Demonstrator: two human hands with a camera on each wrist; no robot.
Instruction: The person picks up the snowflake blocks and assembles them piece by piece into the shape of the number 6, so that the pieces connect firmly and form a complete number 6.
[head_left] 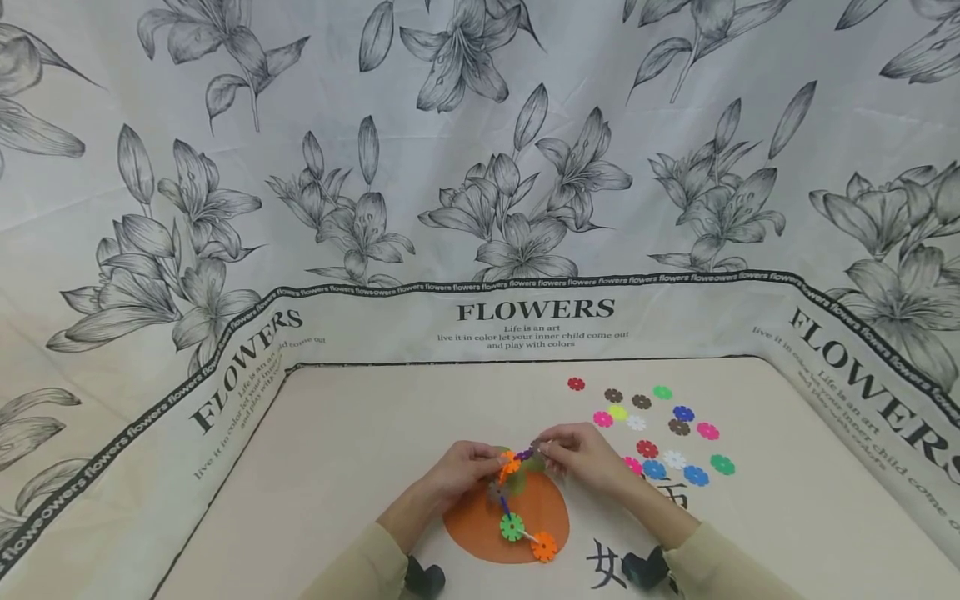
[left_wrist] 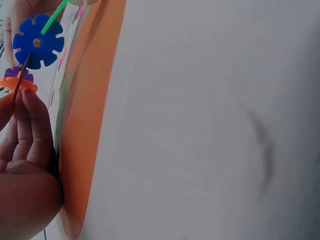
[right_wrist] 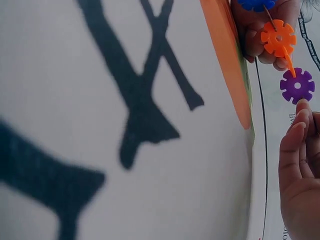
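From where I stand, both hands are close together over the surface (head_left: 360, 417), fingers closed on a chain of notched discs (head_left: 512, 527). The left hand (head_left: 468, 465) pinches it near an orange disc (head_left: 511, 461); the right hand (head_left: 581, 454) grips by the purple disc (right_wrist: 305, 91) at the upper end, and I can't tell whether it holds another piece. The chain trails down in front of an orange patch (head_left: 472, 521). Loose discs (head_left: 647, 448) lie off to the right.
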